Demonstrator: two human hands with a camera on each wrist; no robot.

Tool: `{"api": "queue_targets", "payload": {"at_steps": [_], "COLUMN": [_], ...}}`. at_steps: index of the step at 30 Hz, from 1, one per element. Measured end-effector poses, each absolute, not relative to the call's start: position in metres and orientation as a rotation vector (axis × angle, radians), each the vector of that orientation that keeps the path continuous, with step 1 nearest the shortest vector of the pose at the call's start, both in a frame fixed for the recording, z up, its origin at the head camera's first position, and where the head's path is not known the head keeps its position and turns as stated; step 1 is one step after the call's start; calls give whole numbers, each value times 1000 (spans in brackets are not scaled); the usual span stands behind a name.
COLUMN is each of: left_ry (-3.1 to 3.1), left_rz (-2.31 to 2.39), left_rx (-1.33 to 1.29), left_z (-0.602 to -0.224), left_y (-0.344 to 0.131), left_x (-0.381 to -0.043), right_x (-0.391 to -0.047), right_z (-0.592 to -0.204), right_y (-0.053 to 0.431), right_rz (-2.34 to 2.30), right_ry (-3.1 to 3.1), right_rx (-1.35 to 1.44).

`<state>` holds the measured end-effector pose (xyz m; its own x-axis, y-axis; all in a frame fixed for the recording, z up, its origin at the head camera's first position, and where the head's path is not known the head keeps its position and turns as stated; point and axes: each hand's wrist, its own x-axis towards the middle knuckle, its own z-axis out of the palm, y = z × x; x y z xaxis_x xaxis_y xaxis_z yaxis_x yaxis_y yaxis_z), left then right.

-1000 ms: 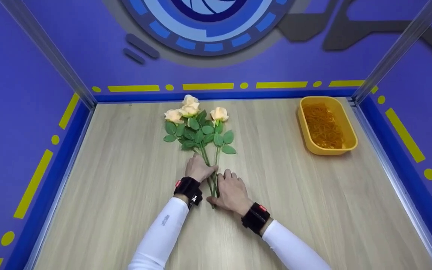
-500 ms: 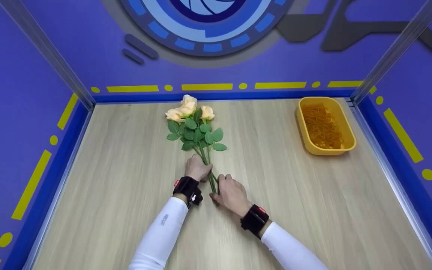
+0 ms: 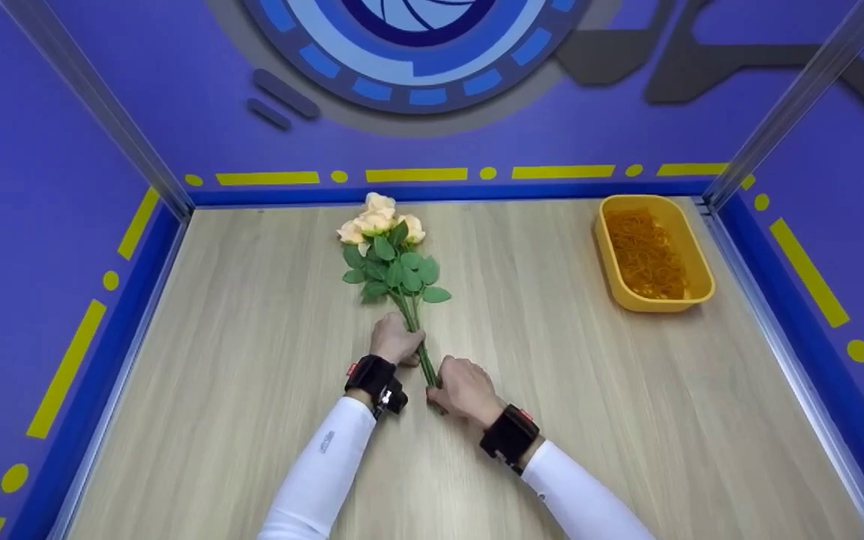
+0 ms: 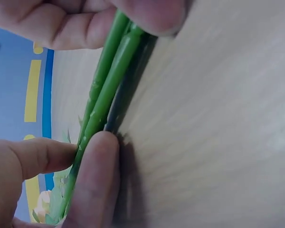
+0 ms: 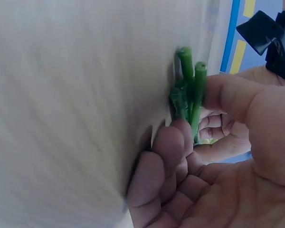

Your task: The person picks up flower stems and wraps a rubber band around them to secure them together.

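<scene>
A bunch of pale peach roses (image 3: 376, 219) with green leaves lies on the table, heads toward the back wall. Around the middle of its green stems (image 3: 427, 363), my left hand (image 3: 396, 340) pinches with thumb and fingers. Lower down, near the cut ends, my right hand (image 3: 469, 390) grips the same stems between thumb and curled fingers. In the left wrist view the stems (image 4: 107, 85) run close together between both hands. The right wrist view shows several stem ends (image 5: 198, 76) sticking out past the right thumb.
A yellow tub (image 3: 704, 296) holding many rubber bands (image 3: 646, 255) stands at the back right of the wooden table (image 3: 552, 337). Blue-purple panels (image 3: 492, 142) with metal posts wall in the back and both sides.
The rose on the right has swung left to join the other heads, so the bunch is narrower. The stems have drawn together; the right hand's fingers have curled in around them.
</scene>
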<state>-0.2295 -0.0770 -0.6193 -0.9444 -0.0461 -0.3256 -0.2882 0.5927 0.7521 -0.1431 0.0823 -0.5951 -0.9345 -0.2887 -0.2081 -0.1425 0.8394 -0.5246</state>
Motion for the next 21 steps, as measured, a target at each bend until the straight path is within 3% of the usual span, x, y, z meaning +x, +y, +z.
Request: {"api": "queue_targets", "payload": {"at_steps": [7,21], "left_ry": [2439,2007], "left_rz": [1385,1779], "left_rx": [-322,-350], "left_z": [-593,-598], "left_y": [-76,-80], "left_x": [-214,-205], "right_x": [-143,-136], "right_z": [-595,-596], "right_y": [87,101], "right_rz": [-849,-911], "right_ry": [2705,2693], "right_rx": [-369,-368]}}
